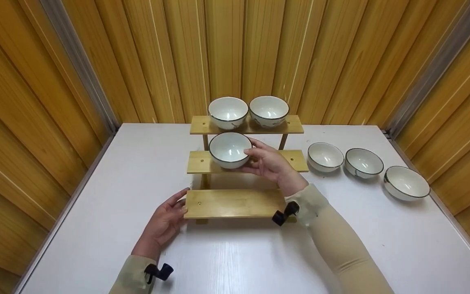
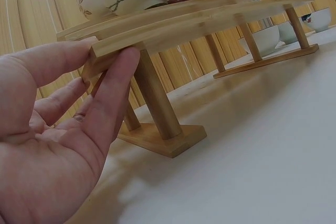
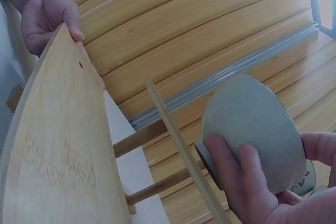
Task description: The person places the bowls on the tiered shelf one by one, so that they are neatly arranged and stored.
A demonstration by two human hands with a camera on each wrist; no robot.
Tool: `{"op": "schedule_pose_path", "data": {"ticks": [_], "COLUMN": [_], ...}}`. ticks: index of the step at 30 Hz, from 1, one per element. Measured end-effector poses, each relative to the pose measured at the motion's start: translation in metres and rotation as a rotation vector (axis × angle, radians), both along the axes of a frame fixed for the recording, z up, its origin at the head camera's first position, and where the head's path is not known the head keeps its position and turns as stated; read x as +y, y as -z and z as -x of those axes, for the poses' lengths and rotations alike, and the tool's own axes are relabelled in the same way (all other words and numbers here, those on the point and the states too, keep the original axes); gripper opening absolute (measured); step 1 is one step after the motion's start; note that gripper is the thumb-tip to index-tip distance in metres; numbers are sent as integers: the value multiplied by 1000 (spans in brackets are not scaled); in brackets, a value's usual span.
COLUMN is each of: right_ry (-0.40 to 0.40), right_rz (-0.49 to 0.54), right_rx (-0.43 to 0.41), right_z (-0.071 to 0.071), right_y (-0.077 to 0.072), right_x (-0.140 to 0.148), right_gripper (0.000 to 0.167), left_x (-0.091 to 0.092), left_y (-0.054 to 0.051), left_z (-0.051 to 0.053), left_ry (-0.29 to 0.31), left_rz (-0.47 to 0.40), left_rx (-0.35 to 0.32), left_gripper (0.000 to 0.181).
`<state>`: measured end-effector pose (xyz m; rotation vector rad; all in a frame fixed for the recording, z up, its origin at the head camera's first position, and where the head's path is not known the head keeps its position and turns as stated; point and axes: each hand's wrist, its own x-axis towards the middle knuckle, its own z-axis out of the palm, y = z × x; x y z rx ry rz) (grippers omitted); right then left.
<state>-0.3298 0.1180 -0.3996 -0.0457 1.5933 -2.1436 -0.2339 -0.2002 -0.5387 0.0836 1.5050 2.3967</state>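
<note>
A white bowl with a dark rim (image 1: 227,148) is in my right hand (image 1: 271,166), over the left part of the middle step of a three-step wooden display stand (image 1: 237,204). The thumb lies at its rim and the fingers spread along its side and base. In the right wrist view the bowl (image 3: 252,129) is close to the step's board; I cannot tell whether its base touches. My left hand (image 1: 166,222) pinches the left end of the lowest step, and the left wrist view shows the board (image 2: 157,30) between thumb and fingers.
Two like bowls, the left one (image 1: 227,113) and the right one (image 1: 269,112), stand side by side on the top step. On the white table (image 1: 96,228), right of the stand, three more bowls (image 1: 325,157) form a slanting row. Wood-panelled walls (image 1: 222,49) enclose the table.
</note>
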Motion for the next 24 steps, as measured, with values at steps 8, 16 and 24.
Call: {"op": "schedule_pose_path", "data": {"ticks": [8, 16, 24], "right_ry": [-7, -25, -49], "right_rz": [20, -37, -68], "right_rx": [-13, -24, -19], "right_z": [3, 5, 4], "right_y": [4, 4, 4], "right_x": [-4, -1, 4], "right_gripper": [67, 68, 65], "left_x": [-1, -1, 0], "left_y": [1, 1, 0], "left_z": [0, 1, 1], "left_ry": [17, 18, -1], "left_rz": [24, 19, 22], "left_rx": [26, 21, 0], "left_gripper": [73, 73, 72]}}
